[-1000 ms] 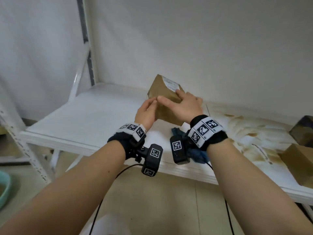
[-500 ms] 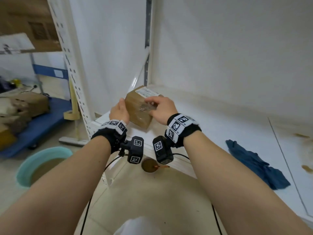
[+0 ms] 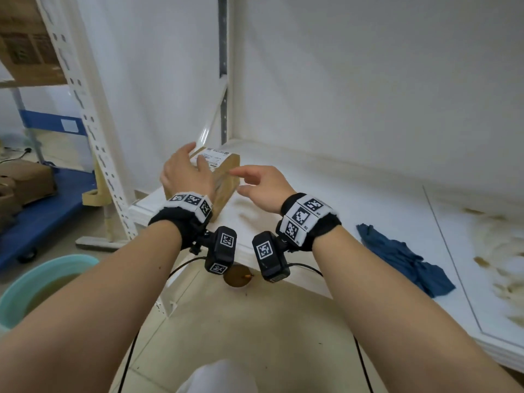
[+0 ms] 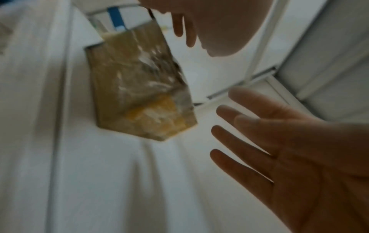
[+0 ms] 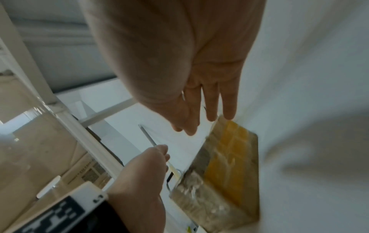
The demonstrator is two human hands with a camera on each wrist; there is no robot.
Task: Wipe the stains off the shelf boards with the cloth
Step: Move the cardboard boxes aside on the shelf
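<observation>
A brown cardboard box (image 3: 224, 177) with a white label stands at the left end of the white shelf board (image 3: 326, 194). My left hand (image 3: 187, 171) hovers at its left side, fingers spread and holding nothing. My right hand (image 3: 263, 182) is just right of the box, fingers relaxed and empty. The left wrist view shows the left hand's fingers (image 4: 239, 138) apart from the box (image 4: 139, 94). In the right wrist view the right hand's fingers (image 5: 211, 110) are straight above the box (image 5: 219, 173). A crumpled blue cloth (image 3: 405, 262) lies on the board to the right. Brown stains (image 3: 499, 251) cover the board's right part.
A white perforated upright (image 3: 93, 131) stands at the shelf's left front corner. On the floor at lower left is a teal basin (image 3: 42, 282) of murky water. Behind it sits a blue cart (image 3: 42, 211) with cardboard boxes. Another box (image 3: 25, 46) rests on a higher shelf.
Both hands carried the box from above the cloth to the shelf's left end, set it down and let go. The cloth now lies uncovered.
</observation>
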